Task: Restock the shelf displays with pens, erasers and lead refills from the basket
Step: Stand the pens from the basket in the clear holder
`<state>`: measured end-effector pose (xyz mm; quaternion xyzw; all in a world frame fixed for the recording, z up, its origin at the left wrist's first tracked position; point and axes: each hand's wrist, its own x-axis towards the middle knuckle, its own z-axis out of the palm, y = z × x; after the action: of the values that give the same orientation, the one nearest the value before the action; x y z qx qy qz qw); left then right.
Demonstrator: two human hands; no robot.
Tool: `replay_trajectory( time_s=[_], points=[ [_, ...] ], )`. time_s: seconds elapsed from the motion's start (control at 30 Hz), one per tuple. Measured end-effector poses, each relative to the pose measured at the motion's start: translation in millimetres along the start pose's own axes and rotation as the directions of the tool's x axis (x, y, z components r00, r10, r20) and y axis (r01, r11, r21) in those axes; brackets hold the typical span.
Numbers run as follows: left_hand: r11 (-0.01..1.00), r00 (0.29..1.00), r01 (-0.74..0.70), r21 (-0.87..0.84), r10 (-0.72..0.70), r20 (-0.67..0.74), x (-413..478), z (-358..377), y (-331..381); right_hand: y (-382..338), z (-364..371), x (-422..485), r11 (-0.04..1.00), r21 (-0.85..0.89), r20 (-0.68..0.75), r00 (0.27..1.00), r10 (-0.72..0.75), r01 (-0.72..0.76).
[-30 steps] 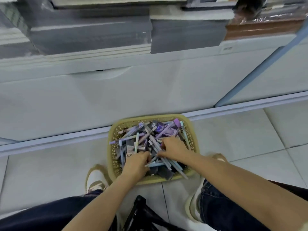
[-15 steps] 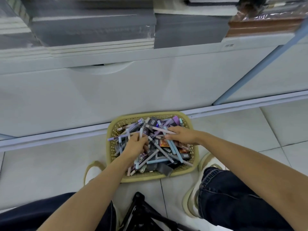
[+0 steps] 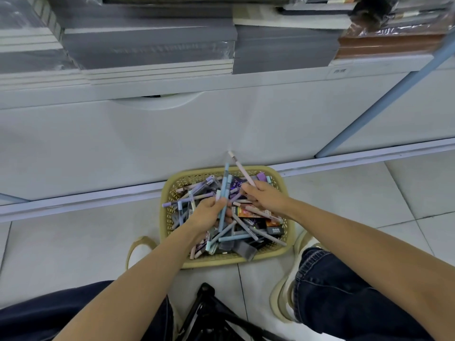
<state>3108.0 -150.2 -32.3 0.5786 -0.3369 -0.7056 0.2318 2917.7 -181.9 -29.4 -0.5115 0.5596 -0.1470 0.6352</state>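
Note:
A yellow woven basket (image 3: 288, 225) sits on the floor against the shelf base, heaped with pastel pens, dark eraser packs and refill boxes. My left hand (image 3: 209, 215) grips a few blue pens (image 3: 224, 188) upright above the pile. My right hand (image 3: 263, 195) holds a pale pink pen (image 3: 240, 168) that points up and away, over the basket's far side. Several loose pens (image 3: 246, 236) lie crossed in the basket below both hands.
A white shelf unit (image 3: 172, 134) with a recessed drawer pull rises just behind the basket. Stacks of grey notebooks (image 3: 147, 50) lie on its ledge. A blue upright (image 3: 384, 99) slants at the right. My shoes flank the basket, and a black tripod (image 3: 211, 313) stands near my knees.
Both hands have lifted out of the pile. The left now holds blue pens upright, and the right has raised a pink pen above the basket.

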Motion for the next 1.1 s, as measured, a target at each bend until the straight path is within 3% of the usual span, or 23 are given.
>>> replay_trajectory(
  time_s=[0.1,0.23,0.37,0.5,0.57,0.63,0.7,0.73,0.87,1.0,1.1],
  points=[
    [0.998,0.995,-0.048,-0.034,0.045,-0.090,2.7,-3.5,-3.8,5.1,3.8,-2.8,0.999,0.041,0.002,1.000,0.026,-0.026],
    [0.991,0.985,-0.072,-0.117,0.053,-0.165,8.1,5.1,-4.5,5.2,25.5,-5.3,0.994,-0.090,0.143,0.987,0.077,-0.065],
    [0.963,0.988,-0.074,-0.259,0.036,-0.147,8.9,5.1,-6.8,-4.3,44.7,-10.4,0.995,-0.091,0.256,0.965,0.065,-0.043],
    [0.962,0.991,-0.071,-0.263,0.038,-0.131,5.6,-1.8,-6.5,-13.3,45.5,-9.8,0.978,-0.207,0.395,0.912,0.113,-0.031],
    [0.972,0.978,-0.086,-0.219,0.041,-0.204,7.9,-10.0,-6.3,-14.6,40.4,-1.0,0.959,-0.282,0.345,0.936,0.074,0.028],
    [0.989,0.960,-0.112,-0.099,0.082,-0.269,9.0,-21.7,-6.2,-9.5,33.1,13.5,0.913,-0.395,0.117,0.991,-0.060,0.102],
    [0.991,0.949,-0.134,-0.010,0.125,-0.289,9.8,-31.8,-7.8,-0.9,23.7,26.9,0.858,-0.508,-0.159,0.970,-0.182,0.078],
    [0.990,0.948,-0.140,0.004,0.135,-0.287,9.1,-34.7,-7.9,3.3,19.7,32.4,0.822,-0.568,-0.228,0.951,-0.210,0.045],
    [0.982,0.947,-0.144,0.118,0.172,-0.273,9.4,-41.4,-13.6,17.6,18.9,49.4,0.683,-0.731,-0.192,0.962,-0.195,-0.007],
    [0.979,0.940,-0.105,0.177,0.155,-0.304,10.4,-48.8,-22.1,19.2,23.5,59.3,0.580,-0.811,-0.117,0.950,-0.290,0.077],
    [0.970,0.931,-0.105,0.219,0.173,-0.322,9.7,-53.5,-23.5,10.7,10.3,60.5,0.618,-0.761,0.034,0.963,-0.267,0.198]
  ],
)
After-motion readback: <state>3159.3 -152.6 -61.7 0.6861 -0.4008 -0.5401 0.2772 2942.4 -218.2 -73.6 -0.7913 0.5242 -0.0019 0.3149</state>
